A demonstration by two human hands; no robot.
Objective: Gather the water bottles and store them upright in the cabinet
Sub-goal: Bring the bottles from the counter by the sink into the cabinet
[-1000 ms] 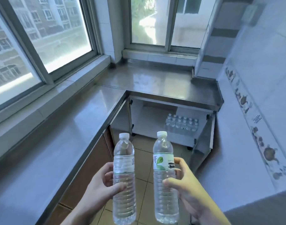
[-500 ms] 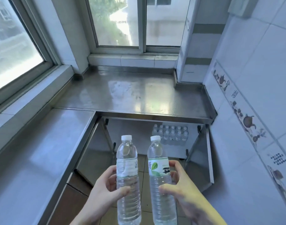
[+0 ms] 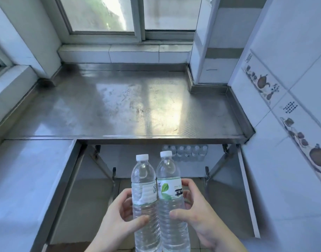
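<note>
Two clear ribbed plastic bottles, white-capped, upright.
Left hand [image 3: 117,218] fingers clamp the left bottle [image 3: 145,202]; right hand [image 3: 199,215] fingers clamp the right bottle [image 3: 171,206].

One head-worn wide-angle view, looking forward and steeply down. It faces a steel countertop [image 3: 130,104] and the window [image 3: 130,15] behind it, with the open cabinet [image 3: 174,171] underneath. Both hands sit very near the lens at the bottom edge.
</note>
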